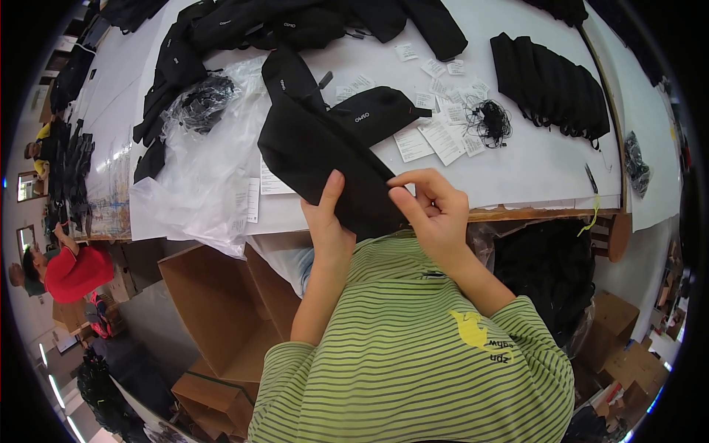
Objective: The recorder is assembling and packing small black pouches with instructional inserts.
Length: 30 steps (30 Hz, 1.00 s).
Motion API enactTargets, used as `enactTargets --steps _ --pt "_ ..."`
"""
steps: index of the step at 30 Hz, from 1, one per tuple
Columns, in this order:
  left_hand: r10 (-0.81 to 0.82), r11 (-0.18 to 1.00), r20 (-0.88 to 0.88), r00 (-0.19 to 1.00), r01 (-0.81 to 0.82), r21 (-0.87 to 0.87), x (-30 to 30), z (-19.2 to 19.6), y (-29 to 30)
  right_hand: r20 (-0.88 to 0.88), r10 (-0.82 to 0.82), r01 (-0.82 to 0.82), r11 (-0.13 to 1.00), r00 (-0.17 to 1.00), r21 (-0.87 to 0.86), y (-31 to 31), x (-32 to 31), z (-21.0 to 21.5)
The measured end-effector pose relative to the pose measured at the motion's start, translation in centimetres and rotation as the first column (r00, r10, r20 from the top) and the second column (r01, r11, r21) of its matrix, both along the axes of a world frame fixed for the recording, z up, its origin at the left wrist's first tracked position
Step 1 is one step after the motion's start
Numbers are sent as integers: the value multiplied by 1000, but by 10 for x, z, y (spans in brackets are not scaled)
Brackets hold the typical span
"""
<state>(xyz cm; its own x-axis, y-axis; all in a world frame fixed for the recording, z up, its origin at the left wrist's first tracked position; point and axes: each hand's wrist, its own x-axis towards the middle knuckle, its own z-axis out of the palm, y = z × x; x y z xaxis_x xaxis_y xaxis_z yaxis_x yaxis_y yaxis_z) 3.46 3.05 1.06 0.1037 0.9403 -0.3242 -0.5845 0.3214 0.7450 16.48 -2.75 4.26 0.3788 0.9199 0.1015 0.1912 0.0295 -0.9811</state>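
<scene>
We see a black pouch (317, 159) held up over the near edge of the white table (532, 159). Our left hand (330, 221) is closed on its near end, with the thumb up on the cloth. Our right hand (432, 214) pinches the pouch's right edge with thumb and fingers (413, 181) curled in tight. So both hands hold the same pouch, close to our green striped shirt (413, 347).

Just past it lies another black pouch (373, 114) on the table. More black pouches (244, 26) sit in a heap at the far side. A neat row of pouches (550, 85) lies on the right part of the table. Small white paper tags (439, 133) are spread out between them, and a bunch of black strings (487, 122) rests beside the tags.

On the left, a clear plastic bag (196, 184) hangs off the table edge. A smaller bag of black strings (199, 103) lies on top of it.

Below the table on the left stands an open cardboard box (221, 295). On the right, under the table, a big bag of black things (546, 273) sits near more boxes (628, 354).

Far to the left, another person in a red shirt (70, 269) bends over
</scene>
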Motion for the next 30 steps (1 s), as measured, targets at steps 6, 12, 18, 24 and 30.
enactTargets --steps 6,12,18,24,30 --pt "-59 998 31 998 59 -1 -10 0 0 -373 106 -108 994 922 18 11 11 -14" --pt "-402 915 -31 915 402 -10 -12 11 -9 -450 3 27 998 893 60 32 25 2" --pt "-467 882 -48 883 461 -93 -8 18 -13 35 -139 125 957 990 261 33 36 3" --pt "-398 909 29 917 399 -119 -7 17 -10 191 -58 9 969 980 248 23 30 18" --pt "-271 938 162 949 298 -177 -13 7 3 293 196 -256 950 936 182 13 11 20"
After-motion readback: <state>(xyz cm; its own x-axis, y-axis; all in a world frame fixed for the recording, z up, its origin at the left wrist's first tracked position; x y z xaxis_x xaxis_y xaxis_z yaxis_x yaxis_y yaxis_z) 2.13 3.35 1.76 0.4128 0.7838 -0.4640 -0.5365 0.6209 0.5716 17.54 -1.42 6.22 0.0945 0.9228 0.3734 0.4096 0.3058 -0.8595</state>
